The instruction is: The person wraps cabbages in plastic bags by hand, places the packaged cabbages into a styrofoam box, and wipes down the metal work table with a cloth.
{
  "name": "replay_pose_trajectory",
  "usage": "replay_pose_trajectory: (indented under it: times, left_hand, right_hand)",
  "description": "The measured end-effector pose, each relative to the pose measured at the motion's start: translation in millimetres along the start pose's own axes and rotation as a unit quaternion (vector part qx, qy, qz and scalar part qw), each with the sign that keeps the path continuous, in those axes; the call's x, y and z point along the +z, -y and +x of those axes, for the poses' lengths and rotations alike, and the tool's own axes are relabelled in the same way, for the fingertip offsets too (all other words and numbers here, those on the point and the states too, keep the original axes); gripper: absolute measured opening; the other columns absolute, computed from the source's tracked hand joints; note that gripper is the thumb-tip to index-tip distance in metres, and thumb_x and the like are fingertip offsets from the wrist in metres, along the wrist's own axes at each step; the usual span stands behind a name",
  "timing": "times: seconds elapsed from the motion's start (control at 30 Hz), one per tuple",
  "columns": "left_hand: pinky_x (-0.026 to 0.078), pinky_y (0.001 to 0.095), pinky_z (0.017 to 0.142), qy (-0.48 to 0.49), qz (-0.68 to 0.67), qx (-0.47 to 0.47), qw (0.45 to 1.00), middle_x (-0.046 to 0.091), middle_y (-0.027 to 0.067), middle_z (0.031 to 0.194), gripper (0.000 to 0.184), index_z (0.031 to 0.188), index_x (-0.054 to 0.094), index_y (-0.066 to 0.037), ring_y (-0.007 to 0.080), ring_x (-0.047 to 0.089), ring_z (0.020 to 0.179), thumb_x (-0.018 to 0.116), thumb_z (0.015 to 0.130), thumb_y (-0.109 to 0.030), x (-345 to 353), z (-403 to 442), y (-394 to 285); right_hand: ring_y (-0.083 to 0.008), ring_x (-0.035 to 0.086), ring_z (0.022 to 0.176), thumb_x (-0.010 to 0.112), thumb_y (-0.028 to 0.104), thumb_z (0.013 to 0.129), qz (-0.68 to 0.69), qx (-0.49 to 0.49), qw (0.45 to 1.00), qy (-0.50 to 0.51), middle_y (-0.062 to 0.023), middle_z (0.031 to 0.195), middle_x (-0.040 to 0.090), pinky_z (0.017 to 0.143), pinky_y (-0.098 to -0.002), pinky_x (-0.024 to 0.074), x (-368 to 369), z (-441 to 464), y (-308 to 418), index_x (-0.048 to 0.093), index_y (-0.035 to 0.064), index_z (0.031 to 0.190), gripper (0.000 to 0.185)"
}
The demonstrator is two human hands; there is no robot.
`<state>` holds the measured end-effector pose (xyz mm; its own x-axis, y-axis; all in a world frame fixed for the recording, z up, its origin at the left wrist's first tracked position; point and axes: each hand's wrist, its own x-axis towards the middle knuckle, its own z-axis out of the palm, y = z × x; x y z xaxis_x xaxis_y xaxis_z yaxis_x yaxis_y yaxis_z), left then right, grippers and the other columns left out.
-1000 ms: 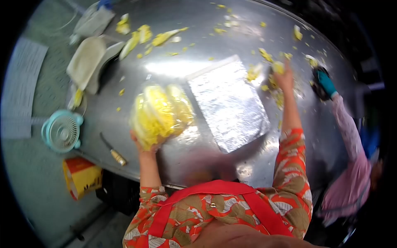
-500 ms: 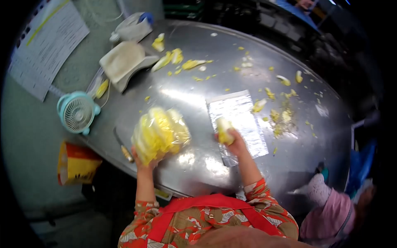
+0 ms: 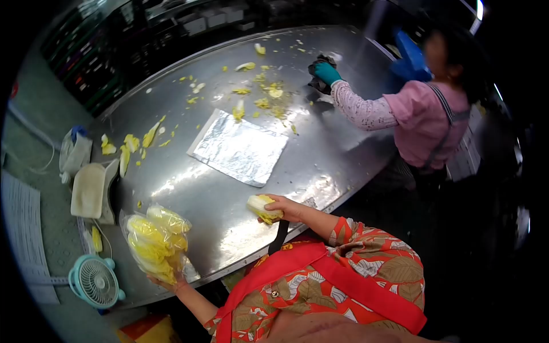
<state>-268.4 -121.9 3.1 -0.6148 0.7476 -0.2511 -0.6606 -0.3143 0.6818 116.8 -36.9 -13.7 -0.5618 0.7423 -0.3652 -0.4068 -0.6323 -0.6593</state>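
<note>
A clear plastic bag of yellow-white napa cabbage hearts (image 3: 151,237) is at the lower left, above the table's near edge. My left hand (image 3: 171,283) grips it from below, most of the fingers hidden behind it. In my right hand (image 3: 286,209) is a single small napa cabbage heart (image 3: 260,206), held by its side near the front edge. A black curved strip (image 3: 279,235), whose kind I cannot make out, shows just below that hand. Beyond both hands a silver foil bag (image 3: 240,147) lies flat on the metal table.
Cabbage scraps (image 3: 269,91) litter the metal table (image 3: 189,134). To the left stand a scale (image 3: 88,191), a spray bottle (image 3: 74,151) and a turquoise fan (image 3: 96,280). At the right, a co-worker's green-gloved hand (image 3: 327,73) presses a dark cloth (image 3: 320,86) onto the tabletop.
My view has swung right, bringing the co-worker into sight. My right hand has drawn back from over the foil bag toward the near edge, still with the cabbage heart. My left keeps the filled bag.
</note>
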Motion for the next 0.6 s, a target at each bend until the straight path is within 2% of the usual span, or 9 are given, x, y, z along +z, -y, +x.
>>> replay_pose_trajectory:
  times: [0.03, 0.07, 0.27, 0.37, 0.43, 0.47, 0.5, 0.57, 0.6]
  left_hand:
    - [0.03, 0.0483, 0.101, -0.044, -0.011, 0.007, 0.999, 0.033, 0.0111, 0.138, 0.079, 0.137, 0.028, -0.011, 0.0323, 0.034, 0.123, 0.04, 0.08, -0.064, 7.8, -5.6, -3.6]
    - [0.03, 0.0483, 0.101, -0.033, -0.007, -0.002, 0.999, 0.033, 0.0111, 0.138, 0.079, 0.137, 0.028, -0.011, 0.0323, 0.034, 0.123, 0.04, 0.08, -0.064, 11.5, -8.3, -4.1]
    - [0.031, 0.0487, 0.1, 0.099, -0.011, -0.086, 0.991, 0.031, 0.0114, 0.139, 0.083, 0.138, 0.027, -0.012, 0.0332, 0.033, 0.124, 0.05, 0.076, -0.062, 24.6, -26.7, 10.7]
    - [0.029, 0.0502, 0.101, 0.217, 0.009, -0.118, 0.969, 0.028, 0.0119, 0.14, 0.092, 0.138, 0.025, -0.01, 0.0323, 0.03, 0.125, 0.054, 0.071, -0.066, 43.7, -48.5, 33.9]
    - [0.031, 0.0521, 0.1, 0.444, -0.097, -0.237, 0.859, 0.029, 0.0128, 0.141, 0.088, 0.139, 0.025, -0.011, 0.0347, 0.033, 0.124, 0.054, 0.073, -0.063, 63.9, -76.9, 50.5]
    - [0.031, 0.0528, 0.1, 0.39, -0.038, -0.227, 0.892, 0.029, 0.0128, 0.14, 0.091, 0.139, 0.024, -0.011, 0.0347, 0.033, 0.124, 0.055, 0.072, -0.064, 71.5, -92.4, 62.6]
    - [0.031, 0.0528, 0.1, 0.401, -0.037, -0.234, 0.885, 0.029, 0.0128, 0.14, 0.091, 0.139, 0.024, -0.011, 0.0347, 0.033, 0.124, 0.055, 0.072, -0.064, 79.9, -111.4, 72.9]
    - [0.033, 0.0539, 0.099, 0.527, -0.063, -0.323, 0.783, 0.031, 0.013, 0.139, 0.091, 0.138, 0.025, -0.011, 0.035, 0.035, 0.123, 0.055, 0.071, -0.065, 114.8, -168.6, 90.2]
    - [0.034, 0.0552, 0.097, 0.518, -0.022, -0.36, 0.776, 0.032, 0.0132, 0.138, 0.092, 0.138, 0.026, -0.012, 0.0352, 0.036, 0.123, 0.057, 0.069, -0.065, 118.0, -187.5, 100.7]
  right_hand:
    - [-0.0262, 0.059, 0.094, 0.061, 0.019, 0.081, 0.002, 0.014, 1.0, -0.005, -0.0138, 0.113, 0.051, 0.076, -0.0337, 0.0495, 0.2, -9.6, -2.8, 0.032, 0.0106, 0.135, 0.062]
    - [-0.0262, 0.06, 0.093, 0.06, 0.02, 0.081, 0.002, -0.001, 1.0, -0.014, -0.0142, 0.112, 0.052, 0.077, -0.0338, 0.0497, -4.8, -21.4, -8.7, 0.033, 0.0088, 0.134, 0.061]
    - [-0.026, 0.06, 0.092, 0.061, 0.021, 0.081, 0.043, -0.058, 0.996, -0.058, -0.0146, 0.111, 0.053, 0.079, -0.0329, 0.05, -15.7, -97.3, -34.2, 0.033, 0.0051, 0.133, 0.061]
    - [-0.0263, 0.06, 0.092, 0.06, 0.019, 0.08, 0.063, -0.09, 0.992, -0.063, -0.0147, 0.112, 0.053, 0.079, -0.0324, 0.0497, -20.2, -130.8, -42.7, 0.031, 0.0052, 0.135, 0.063]
    - [-0.0264, 0.061, 0.092, 0.06, 0.017, 0.08, 0.049, -0.12, 0.99, -0.049, -0.0147, 0.114, 0.053, 0.08, -0.0323, 0.0494, -19.1, -156.7, -44.6, 0.03, 0.0056, 0.136, 0.065]
    - [-0.027, 0.061, 0.092, 0.06, 0.016, 0.079, 0.059, -0.141, 0.987, -0.04, -0.0146, 0.116, 0.052, 0.081, -0.032, 0.049, -18.0, -173.4, -43.7, 0.03, 0.0059, 0.136, 0.065]
    - [-0.028, 0.06, 0.095, 0.061, 0.018, 0.079, 0.066, -0.164, 0.984, -0.039, -0.0143, 0.118, 0.05, 0.081, -0.0326, 0.049, -18.6, -191.4, -43.7, 0.03, 0.0063, 0.135, 0.065]
    - [-0.0308, 0.057, 0.102, 0.06, 0.022, 0.08, 0.121, -0.229, 0.966, -0.009, -0.0155, 0.122, 0.048, 0.085, -0.0375, 0.0479, -19.4, -230.6, -41.2, 0.03, 0.009, 0.135, 0.065]
    - [-0.0318, 0.054, 0.106, 0.059, 0.024, 0.08, 0.159, -0.271, 0.949, -0.008, -0.0156, 0.124, 0.047, 0.087, -0.0405, 0.0464, -19.7, -254.4, -41.7, 0.029, 0.0104, 0.135, 0.064]
